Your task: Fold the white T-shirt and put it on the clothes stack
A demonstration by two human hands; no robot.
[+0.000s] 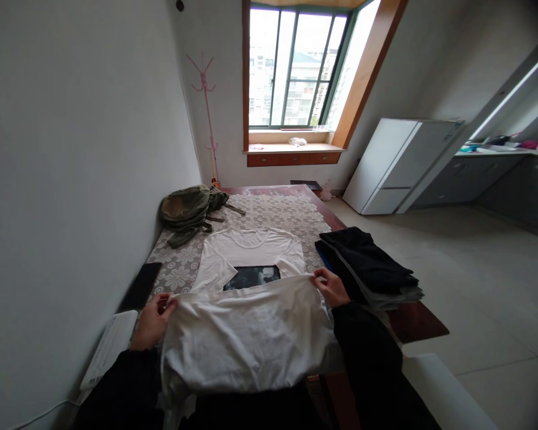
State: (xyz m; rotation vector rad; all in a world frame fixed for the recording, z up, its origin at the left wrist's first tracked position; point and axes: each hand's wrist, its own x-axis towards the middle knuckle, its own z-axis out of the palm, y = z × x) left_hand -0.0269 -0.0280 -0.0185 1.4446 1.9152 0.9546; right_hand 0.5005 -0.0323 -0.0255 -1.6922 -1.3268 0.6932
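A white long-sleeved shirt (246, 343) with a dark printed panel lies on the table, its neckline toward the window and its sleeves folded inward. The lower part is lifted toward me, and its raised edge partly covers the print. My left hand (155, 319) pinches the left corner of that edge. At the right corner, my right hand (330, 288) grips the cloth between thumb and fingers. The fabric hangs between both hands and drapes down near my body.
A stack of folded dark clothes (367, 266) lies right of the shirt. A green backpack (188, 209) rests at the far left on the lace tablecloth (278, 209). Along the left wall are a black flat object (141, 285) and a white box-like item (110, 346).
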